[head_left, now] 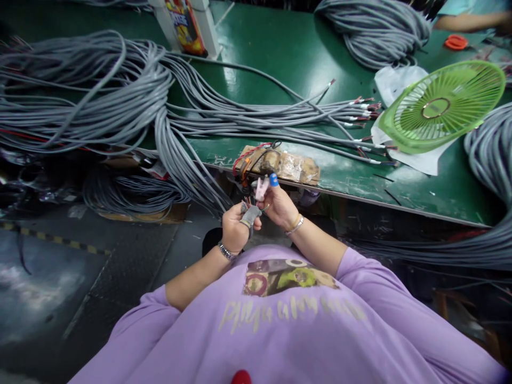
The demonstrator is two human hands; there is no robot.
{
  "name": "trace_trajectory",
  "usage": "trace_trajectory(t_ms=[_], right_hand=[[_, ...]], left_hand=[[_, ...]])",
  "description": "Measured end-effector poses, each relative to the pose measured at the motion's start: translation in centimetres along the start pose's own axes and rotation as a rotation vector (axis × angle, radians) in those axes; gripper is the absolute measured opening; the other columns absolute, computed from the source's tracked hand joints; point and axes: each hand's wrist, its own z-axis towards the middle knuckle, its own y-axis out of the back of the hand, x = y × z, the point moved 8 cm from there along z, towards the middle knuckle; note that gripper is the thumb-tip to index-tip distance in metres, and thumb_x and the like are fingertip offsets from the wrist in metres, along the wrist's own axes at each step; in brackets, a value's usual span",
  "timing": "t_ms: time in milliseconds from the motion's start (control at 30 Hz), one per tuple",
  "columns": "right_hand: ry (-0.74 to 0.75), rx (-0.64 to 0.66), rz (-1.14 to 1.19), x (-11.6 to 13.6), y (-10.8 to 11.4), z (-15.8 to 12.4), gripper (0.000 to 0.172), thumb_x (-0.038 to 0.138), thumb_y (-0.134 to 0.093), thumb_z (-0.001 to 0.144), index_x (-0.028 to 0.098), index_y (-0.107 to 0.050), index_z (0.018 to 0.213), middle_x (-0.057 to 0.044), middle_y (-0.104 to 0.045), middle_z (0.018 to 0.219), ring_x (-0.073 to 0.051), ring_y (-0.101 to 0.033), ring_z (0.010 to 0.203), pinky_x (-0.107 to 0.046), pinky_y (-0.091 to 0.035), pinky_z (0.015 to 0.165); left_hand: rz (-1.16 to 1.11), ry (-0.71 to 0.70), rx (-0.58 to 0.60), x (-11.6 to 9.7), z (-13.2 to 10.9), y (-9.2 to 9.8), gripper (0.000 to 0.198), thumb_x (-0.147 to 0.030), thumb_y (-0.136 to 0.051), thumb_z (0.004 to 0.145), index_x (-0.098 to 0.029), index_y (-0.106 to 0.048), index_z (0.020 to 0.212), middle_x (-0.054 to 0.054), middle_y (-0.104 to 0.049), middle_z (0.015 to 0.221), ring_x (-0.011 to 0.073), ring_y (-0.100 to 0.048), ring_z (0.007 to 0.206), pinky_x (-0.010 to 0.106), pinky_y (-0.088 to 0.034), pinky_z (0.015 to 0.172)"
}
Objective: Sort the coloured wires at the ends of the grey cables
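My left hand point(236, 229) is closed around the end of a grey cable point(250, 216), where several thin coloured wires point(248, 201) fan out. Close beside it, my right hand point(282, 207) pinches a small pale pink clip-like piece point(262, 188); its exact kind is unclear. A blue cover point(273, 180) sits on one digit of that hand. The fingertips of both hands nearly meet at the loose wires, just in front of the bench edge. Fingers partly hide how the wires lie.
Grey cable bundles point(120, 90) lie across the green bench point(256, 42), their stripped ends point(364, 109) towards the right. A worn block with red and black leads point(296, 166) rests at the edge. A green fan point(440, 106) stands right. A co-worker's arm point(468, 21) shows top right.
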Motion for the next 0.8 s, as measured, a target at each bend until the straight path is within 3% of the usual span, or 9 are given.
trace_trajectory(t_ms=[200, 367, 533, 700, 800], right_hand=[[-0.13, 0.021, -0.015, -0.5, 0.9, -0.4, 0.058, 0.074, -0.051, 0.082, 0.017, -0.062, 0.078, 0.001, -0.059, 0.064, -0.007, -0.045, 0.051, -0.02, -0.038, 0.049], [-0.172, 0.08, -0.084, 0.0, -0.1, -0.8, 0.053, 0.068, -0.051, 0.086, 0.018, -0.065, 0.084, -0.001, -0.064, 0.073, -0.008, -0.049, 0.054, -0.02, -0.041, 0.051], [-0.041, 0.076, -0.153, 1.1, -0.5, -0.8, 0.035, 0.051, -0.064, 0.085, 0.017, -0.065, 0.082, 0.0, -0.062, 0.071, -0.007, -0.046, 0.054, -0.019, -0.039, 0.051], [0.136, 0.009, -0.255, 1.2, 0.5, -0.4, 0.05, 0.065, -0.059, 0.082, 0.017, -0.063, 0.072, 0.0, -0.057, 0.063, -0.008, -0.045, 0.055, -0.021, -0.037, 0.051], [0.111, 0.023, -0.245, 0.6, 0.6, 0.0, 0.054, 0.07, -0.059, 0.078, 0.016, -0.064, 0.074, -0.001, -0.059, 0.065, -0.008, -0.044, 0.055, -0.022, -0.036, 0.052]], left_hand=[[0.073, -0.152, -0.039, -1.5, -0.8, 1.6, 0.024, -0.04, -0.068, 0.08, -0.017, -0.066, 0.072, -0.001, -0.064, 0.053, 0.0106, -0.058, 0.043, 0.021, -0.049, 0.044], [0.489, -0.488, -0.144, -5.0, -0.6, 2.6, 0.021, -0.036, -0.067, 0.081, -0.018, -0.068, 0.07, 0.001, -0.066, 0.056, 0.0121, -0.061, 0.05, 0.023, -0.05, 0.053], [0.79, -0.748, -0.238, -6.7, -0.4, 1.9, 0.017, -0.034, -0.069, 0.079, -0.017, -0.069, 0.073, 0.002, -0.068, 0.057, 0.0132, -0.062, 0.05, 0.024, -0.05, 0.055], [0.854, -0.842, -0.234, -6.9, -0.5, 0.9, 0.016, -0.032, -0.066, 0.081, -0.017, -0.068, 0.075, 0.002, -0.067, 0.055, 0.0136, -0.063, 0.049, 0.024, -0.05, 0.055], [0.865, -0.839, -0.224, -6.6, -0.5, 0.8, 0.016, -0.033, -0.066, 0.08, -0.017, -0.069, 0.077, 0.002, -0.067, 0.055, 0.0146, -0.065, 0.051, 0.024, -0.051, 0.056]])
